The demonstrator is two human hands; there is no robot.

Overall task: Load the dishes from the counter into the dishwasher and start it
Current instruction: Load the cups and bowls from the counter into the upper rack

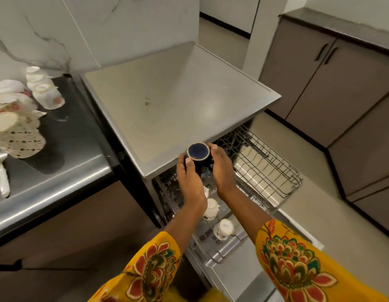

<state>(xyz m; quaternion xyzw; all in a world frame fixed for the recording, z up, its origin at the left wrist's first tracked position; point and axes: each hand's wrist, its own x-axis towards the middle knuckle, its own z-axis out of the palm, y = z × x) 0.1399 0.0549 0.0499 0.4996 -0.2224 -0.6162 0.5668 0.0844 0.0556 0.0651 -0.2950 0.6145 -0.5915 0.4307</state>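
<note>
We are holding a dark blue mug [197, 154] upside down between both hands, just above the open dishwasher [180, 101] and at the front edge of its steel top. Our left hand [190, 179] is gripping the mug from the left side, with the thumb lying on its wall near the base ring, and our right hand [221, 168] is curling around it from the right side, with the fingertips reaching over the far rim of the base. So both hands are closing on the same mug, and it is not resting on any rack. Below our wrists the upper rack [213, 240] is standing pulled out, and two white cups [212, 209] are sitting in it upside down, one behind the other, apart from the mug. To the right of them the lower wire rack [267, 168] is also pulled out over the open door [237, 277]. On the steel counter [65, 171] at the left, well apart from our hands, patterned plates [19, 136] are lying in a leaning pile, a row of white cups [44, 89] is lying behind them near the marble wall, and a white-handled fork [2, 171] is lying at the left edge. Our yellow flowered sleeves [298, 262] are showing at the bottom.
</note>
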